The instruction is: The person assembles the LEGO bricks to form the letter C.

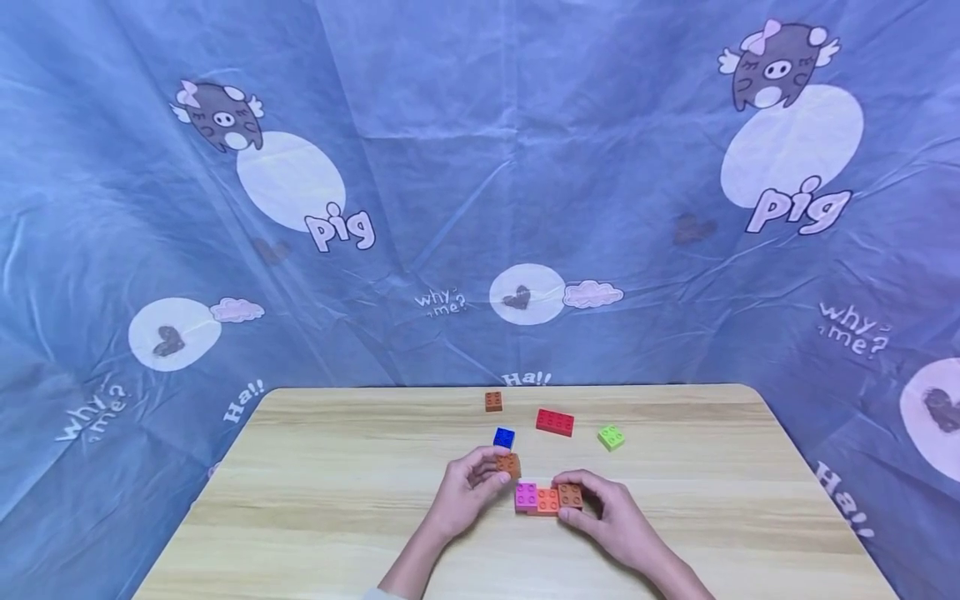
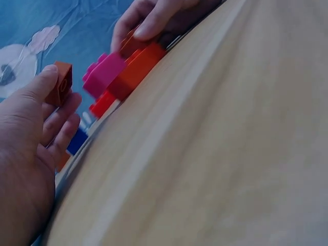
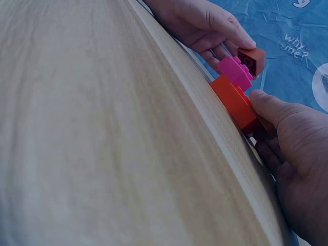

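My left hand (image 1: 463, 493) pinches a brown toy brick (image 1: 509, 465) between thumb and fingers, up and to the left of a joined group of bricks. The left wrist view shows the hollow underside of that brown brick (image 2: 64, 86) tipped toward the camera. In the group, a pink brick (image 1: 526, 494) and a second brown brick (image 1: 571, 496) sit at either end, with an orange brick (image 1: 547, 501) between them at a lower level. My right hand (image 1: 617, 515) grips the group at its brown end, thumb at the near side. Its fingers partly hide that brick in the right wrist view.
On the wooden table (image 1: 337, 483), a blue brick (image 1: 504, 437) lies just beyond the left fingertips. Farther back are a red brick (image 1: 555, 422), a lime green brick (image 1: 611, 437) and another brown brick (image 1: 492, 402). A blue printed cloth (image 1: 450, 208) hangs behind the table.
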Action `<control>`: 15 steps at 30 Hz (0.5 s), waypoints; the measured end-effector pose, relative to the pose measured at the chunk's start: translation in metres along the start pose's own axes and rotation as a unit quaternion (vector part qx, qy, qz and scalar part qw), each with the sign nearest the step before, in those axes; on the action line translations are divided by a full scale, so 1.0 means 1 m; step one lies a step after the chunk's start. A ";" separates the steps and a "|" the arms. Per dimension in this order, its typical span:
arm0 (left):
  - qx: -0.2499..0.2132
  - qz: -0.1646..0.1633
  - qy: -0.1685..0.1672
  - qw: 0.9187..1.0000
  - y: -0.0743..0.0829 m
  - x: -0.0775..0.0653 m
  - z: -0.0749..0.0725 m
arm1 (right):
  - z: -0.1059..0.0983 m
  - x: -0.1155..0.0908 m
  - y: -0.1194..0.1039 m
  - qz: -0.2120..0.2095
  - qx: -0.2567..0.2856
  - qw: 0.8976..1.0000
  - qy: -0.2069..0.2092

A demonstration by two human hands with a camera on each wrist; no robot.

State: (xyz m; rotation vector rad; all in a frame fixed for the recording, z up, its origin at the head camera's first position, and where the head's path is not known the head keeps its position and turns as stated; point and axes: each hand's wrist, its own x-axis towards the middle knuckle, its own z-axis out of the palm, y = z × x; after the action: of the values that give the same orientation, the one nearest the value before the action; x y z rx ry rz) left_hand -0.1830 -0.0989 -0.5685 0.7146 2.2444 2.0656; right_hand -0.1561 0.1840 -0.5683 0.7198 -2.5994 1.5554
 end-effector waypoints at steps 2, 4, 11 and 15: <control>-0.006 -0.008 -0.012 1.000 0.002 -0.002 0.005 | 0.000 0.001 0.000 -0.004 -0.002 1.000 0.002; -0.008 -0.014 -0.025 1.000 0.003 -0.004 0.008 | -0.001 0.001 0.001 0.004 -0.002 1.000 0.001; -0.002 -0.032 -0.057 0.998 0.007 -0.007 0.014 | 0.001 0.000 0.002 -0.003 -0.008 1.000 0.007; 0.006 -0.017 -0.065 0.998 0.005 -0.008 0.014 | 0.002 0.001 0.001 -0.004 -0.001 1.000 0.006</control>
State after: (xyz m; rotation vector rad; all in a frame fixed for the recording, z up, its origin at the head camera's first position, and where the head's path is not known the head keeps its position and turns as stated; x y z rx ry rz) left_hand -0.1701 -0.0883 -0.5674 0.7818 2.1856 1.9333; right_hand -0.1570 0.1827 -0.5702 0.7170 -2.5861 1.5493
